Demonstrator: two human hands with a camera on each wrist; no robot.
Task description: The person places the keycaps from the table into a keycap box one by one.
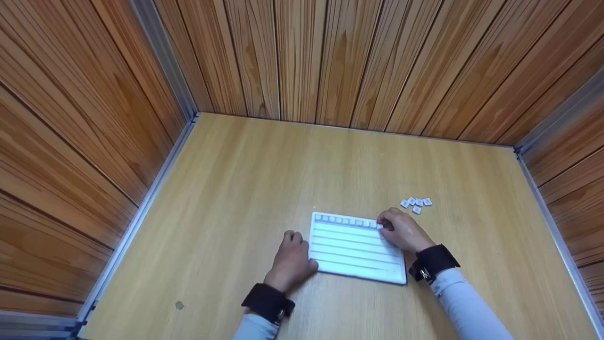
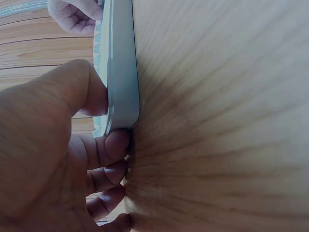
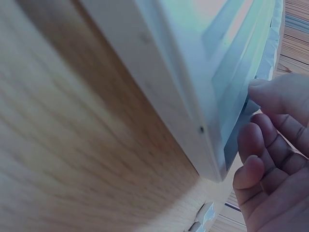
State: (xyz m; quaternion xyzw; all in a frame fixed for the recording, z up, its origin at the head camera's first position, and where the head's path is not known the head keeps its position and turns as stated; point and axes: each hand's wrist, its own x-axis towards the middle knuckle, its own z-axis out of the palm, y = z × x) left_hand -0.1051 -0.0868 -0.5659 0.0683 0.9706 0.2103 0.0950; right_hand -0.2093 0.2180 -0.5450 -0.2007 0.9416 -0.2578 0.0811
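Wooden table (image 1: 245, 189): left hand (image 1: 290, 259) grips white board (image 1: 354, 252) edge; right hand (image 1: 401, 230) pinches a tile (image 1: 380, 226).

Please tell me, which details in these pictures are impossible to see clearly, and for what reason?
- Marks on the loose tiles: too small in the head view.
- Tile under the right hand: the fingers hide whether one is pinched.
- White board: the wrist views show only its edge, cut off and blurred.
- Left hand: it grips the board's left edge; its fingertips are hidden in the head view.
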